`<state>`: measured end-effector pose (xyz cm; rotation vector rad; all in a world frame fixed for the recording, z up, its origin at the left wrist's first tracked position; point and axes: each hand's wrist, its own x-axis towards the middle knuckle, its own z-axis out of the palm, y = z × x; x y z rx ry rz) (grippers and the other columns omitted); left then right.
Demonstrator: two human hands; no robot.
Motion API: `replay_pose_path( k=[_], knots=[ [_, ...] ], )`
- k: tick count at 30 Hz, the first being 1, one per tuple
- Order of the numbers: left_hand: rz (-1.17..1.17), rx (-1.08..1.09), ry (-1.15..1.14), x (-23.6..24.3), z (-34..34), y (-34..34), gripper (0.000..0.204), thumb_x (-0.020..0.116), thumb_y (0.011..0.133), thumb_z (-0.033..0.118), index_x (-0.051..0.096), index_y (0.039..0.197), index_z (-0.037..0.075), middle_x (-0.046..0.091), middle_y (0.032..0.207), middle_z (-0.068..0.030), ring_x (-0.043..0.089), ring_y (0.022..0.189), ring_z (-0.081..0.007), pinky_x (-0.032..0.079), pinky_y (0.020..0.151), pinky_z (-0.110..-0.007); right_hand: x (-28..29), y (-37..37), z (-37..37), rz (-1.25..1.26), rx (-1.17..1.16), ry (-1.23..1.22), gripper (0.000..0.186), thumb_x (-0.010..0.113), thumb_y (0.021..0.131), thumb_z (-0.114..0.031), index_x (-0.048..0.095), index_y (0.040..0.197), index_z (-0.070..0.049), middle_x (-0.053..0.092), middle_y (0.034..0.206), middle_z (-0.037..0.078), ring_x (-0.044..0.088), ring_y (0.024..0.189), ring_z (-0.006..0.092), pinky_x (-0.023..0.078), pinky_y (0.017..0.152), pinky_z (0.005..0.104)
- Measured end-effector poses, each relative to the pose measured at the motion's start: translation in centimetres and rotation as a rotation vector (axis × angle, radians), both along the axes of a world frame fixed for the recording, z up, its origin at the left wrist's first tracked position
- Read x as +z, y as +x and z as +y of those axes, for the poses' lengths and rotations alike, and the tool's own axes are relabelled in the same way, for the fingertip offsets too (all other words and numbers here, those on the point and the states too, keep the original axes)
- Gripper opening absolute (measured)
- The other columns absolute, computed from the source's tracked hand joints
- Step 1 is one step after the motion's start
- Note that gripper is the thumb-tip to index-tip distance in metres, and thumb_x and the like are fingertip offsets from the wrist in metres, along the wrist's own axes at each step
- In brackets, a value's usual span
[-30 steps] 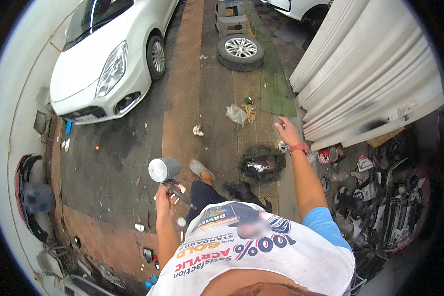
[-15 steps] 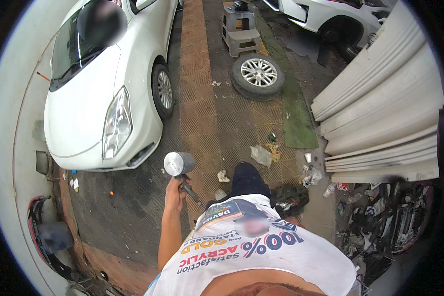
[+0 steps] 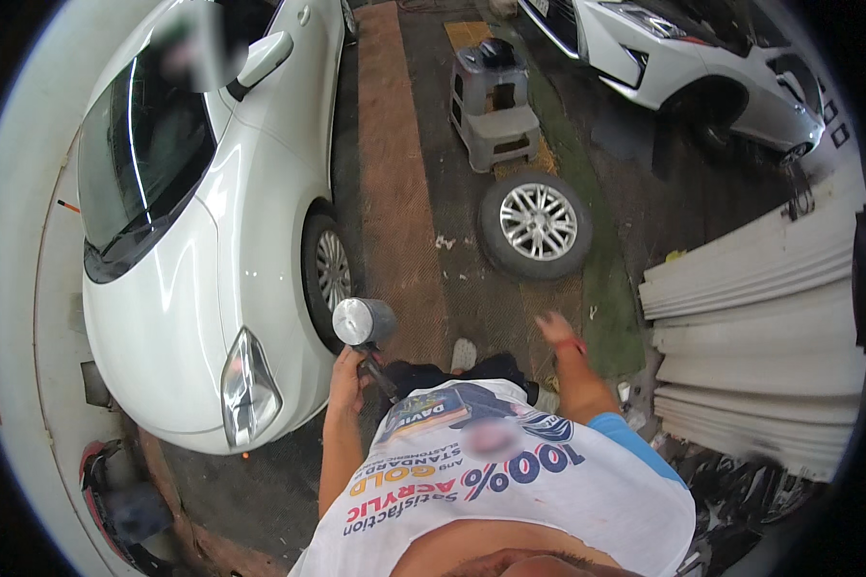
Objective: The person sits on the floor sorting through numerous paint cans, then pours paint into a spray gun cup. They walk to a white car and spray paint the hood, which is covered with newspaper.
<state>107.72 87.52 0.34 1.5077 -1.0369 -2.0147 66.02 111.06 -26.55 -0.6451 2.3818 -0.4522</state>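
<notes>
My left hand (image 3: 345, 379) is closed around the handle of a paint spray gun (image 3: 365, 325), at the left of my body. Its round silver cup sits on top, lid facing up, and a dark grip slants down toward my shirt; my palm hides part of it. At the right, my right hand (image 3: 554, 332) hangs out in front of me with its fingers apart and nothing in it. A red band (image 3: 572, 345) circles that wrist. The nearest thing ahead of it is a loose wheel (image 3: 492, 226) lying flat on the floor.
A white car (image 3: 164, 337) fills the left, its front wheel near the spray gun. Grey plastic stools (image 3: 498, 144) stand beyond the loose wheel. Another white car (image 3: 664, 72) is at the far right. Pale corrugated sheets (image 3: 741, 337) lean along the right, with car parts (image 3: 755, 500) below.
I have moved forward: the car, loose wheel and stools are nearer and lower in view. My right arm has swung into sight. The spray gun stays in my left hand.
</notes>
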Motion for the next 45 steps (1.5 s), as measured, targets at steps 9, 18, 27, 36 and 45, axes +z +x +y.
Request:
replay_pose_path(
  k=[9, 18, 27, 36, 45],
  knots=[
    [0.08, -0.005, -0.062, -0.4, -28.0, -12.0, 0.029, 0.053, 0.09, 0.021, 0.06, 0.116, 0.009, 0.066, 0.095, -0.0037, 0.062, 0.083, -0.0132, 0.049, 0.068, -0.026, 23.0, -8.2, -48.3, 0.123, 0.423, -0.641, 0.045, 0.062, 0.095, -0.03, 0.06, 0.129, -0.001, 0.062, 0.128, 0.022, 0.06, 0.117, 0.0374, 0.048, 0.099, 0.0436],
    [0.064, -0.169, -0.034, -1.2, -59.4, -25.2, 0.02, 0.055, 0.092, 0.022, 0.065, 0.107, 0.014, 0.063, 0.09, 0.0021, 0.057, 0.085, -0.0097, 0.041, 0.07, -0.029, -8.8, -18.6, -36.6, -0.165, 0.406, 0.626, 0.065, 0.054, 0.094, -0.056, 0.066, 0.126, -0.001, 0.058, 0.137, 0.023, 0.052, 0.132, 0.0369, 0.04, 0.11, 0.0462],
    [-0.044, -0.173, -0.17, -3.6, -86.1, -41.9, 0.025, 0.054, 0.091, 0.022, 0.066, 0.112, 0.016, 0.061, 0.091, 0.004, 0.052, 0.08, -0.007, 0.034, 0.067, -0.023, -8.9, -23.8, -50.7, -0.506, 0.243, 0.64, 0.055, 0.054, 0.095, -0.051, 0.065, 0.127, -0.007, 0.063, 0.13, 0.022, 0.062, 0.117, 0.0396, 0.047, 0.1, 0.0486],
    [0.008, -0.029, -0.108, -3.0, -109.3, -64.4, 0.019, 0.052, 0.091, 0.021, 0.061, 0.102, 0.009, 0.065, 0.087, -0.003, 0.058, 0.081, -0.0097, 0.041, 0.061, -0.022, -5.7, -57.4, -105.3, 0.036, 0.124, -0.026, 0.061, 0.056, 0.094, -0.05, 0.058, 0.134, -0.004, 0.061, 0.129, 0.026, 0.06, 0.119, 0.0406, 0.048, 0.1, 0.0478],
    [0.075, -0.08, -0.052, -6.7, -136.0, -83.2, 0.029, 0.053, 0.092, 0.019, 0.061, 0.119, 0.011, 0.064, 0.09, -0.0003, 0.061, 0.083, -0.0101, 0.048, 0.075, -0.028, 25.1, -77.8, -151.6, 0.212, 0.243, -0.729, 0.047, 0.061, 0.096, -0.03, 0.058, 0.134, -0.001, 0.066, 0.122, 0.021, 0.065, 0.113, 0.0342, 0.05, 0.097, 0.04]
  ],
)
